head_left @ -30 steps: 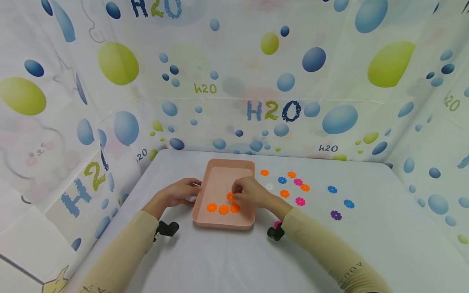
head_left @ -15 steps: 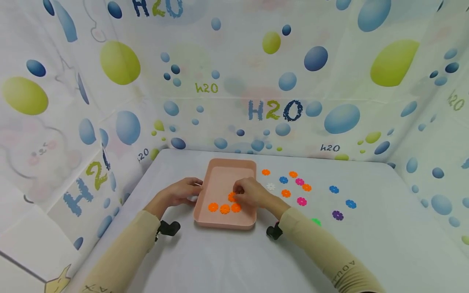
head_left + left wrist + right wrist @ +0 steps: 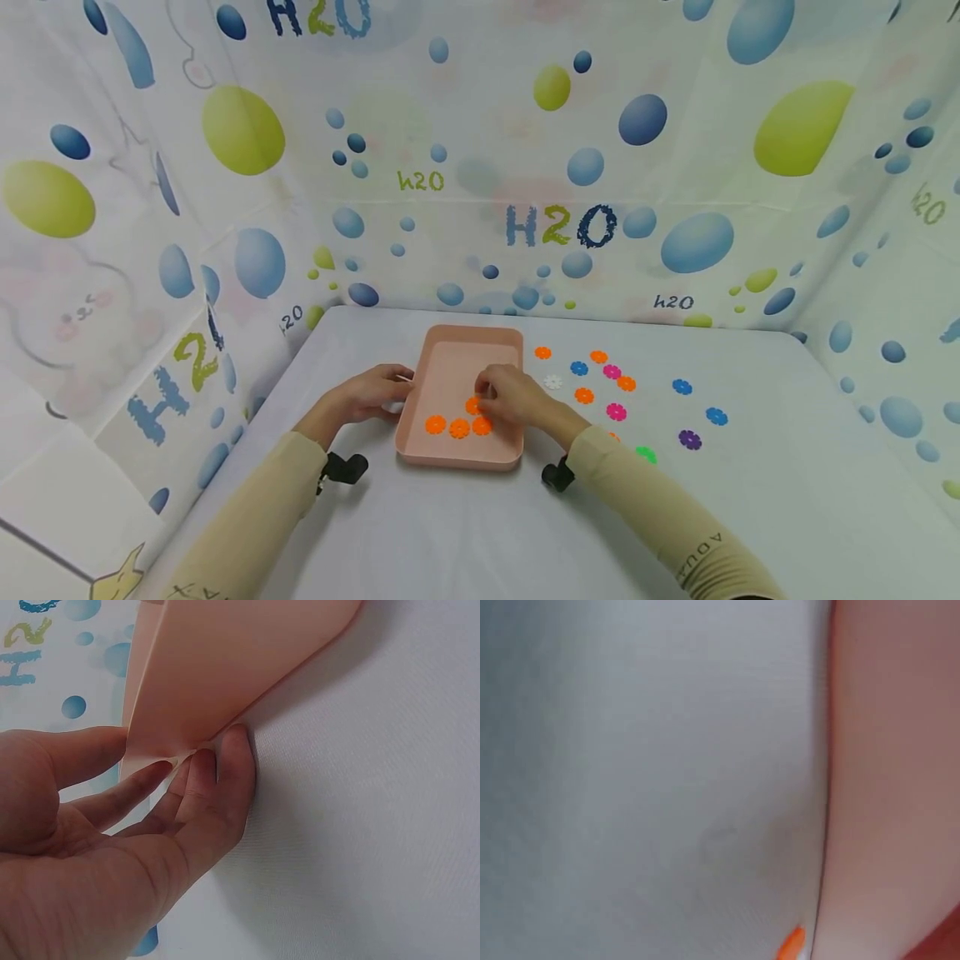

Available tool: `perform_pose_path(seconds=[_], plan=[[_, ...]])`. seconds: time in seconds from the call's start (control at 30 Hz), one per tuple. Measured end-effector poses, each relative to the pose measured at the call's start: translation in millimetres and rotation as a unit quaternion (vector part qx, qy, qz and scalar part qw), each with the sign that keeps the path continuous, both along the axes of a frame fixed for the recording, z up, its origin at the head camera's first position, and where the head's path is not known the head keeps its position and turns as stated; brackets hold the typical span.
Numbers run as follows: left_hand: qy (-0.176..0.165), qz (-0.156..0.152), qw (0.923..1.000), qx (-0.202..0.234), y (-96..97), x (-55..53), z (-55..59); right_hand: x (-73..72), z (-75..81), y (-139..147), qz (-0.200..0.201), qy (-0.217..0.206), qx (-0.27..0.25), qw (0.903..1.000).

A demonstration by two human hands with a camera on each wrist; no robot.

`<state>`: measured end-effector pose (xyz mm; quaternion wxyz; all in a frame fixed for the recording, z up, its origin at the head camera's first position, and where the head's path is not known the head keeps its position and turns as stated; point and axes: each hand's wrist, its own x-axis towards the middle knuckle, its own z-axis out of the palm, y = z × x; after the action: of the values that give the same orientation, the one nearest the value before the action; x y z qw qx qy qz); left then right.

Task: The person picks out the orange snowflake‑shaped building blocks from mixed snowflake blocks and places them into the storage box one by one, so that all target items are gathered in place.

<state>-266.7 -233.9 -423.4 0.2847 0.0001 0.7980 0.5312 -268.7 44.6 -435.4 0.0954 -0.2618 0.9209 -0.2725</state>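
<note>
A shallow pink tray [image 3: 459,367] lies on the white table. Along its left side my left hand [image 3: 369,393] holds it: in the left wrist view the thumb of this left hand [image 3: 142,817] touches the rim and the other fingers bend against the lower edge. Over the tray's right half, my right hand [image 3: 513,396] has curled fingers and pinches an orange flower-shaped disc [image 3: 472,405], partly covered by the fingertips. Several more orange flower-shaped discs [image 3: 436,425] lie in a row near the tray's front. The right wrist view shows the tray wall [image 3: 885,780] but no clear fingers.
Right of the tray lie scattered flower-shaped discs: orange ones [image 3: 584,396], pink ones [image 3: 616,412], blue ones [image 3: 716,416], a white one [image 3: 552,382], a purple one [image 3: 690,439] and a green one [image 3: 646,454]. A patterned curtain [image 3: 465,125] stands behind the table.
My right forearm has shifted slightly left and inward, uncovering the green disc. The right fingers stay at the same orange disc. The left hand and tray look unmoved.
</note>
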Motion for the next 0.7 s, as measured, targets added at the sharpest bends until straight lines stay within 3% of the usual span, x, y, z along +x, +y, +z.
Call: perform_pose_path(seconds=[0.33,0.7], plan=[[-0.001,0.001,1.0,-0.006,-0.1,0.5,0.7,6.4,16.4,18.6,0.017,-0.002,-0.037,0.9992],[0.001,0.001,1.0,-0.01,0.8,1.3,1.5,21.2,39.9,76.7,0.038,0.057,-0.053,0.9963]])
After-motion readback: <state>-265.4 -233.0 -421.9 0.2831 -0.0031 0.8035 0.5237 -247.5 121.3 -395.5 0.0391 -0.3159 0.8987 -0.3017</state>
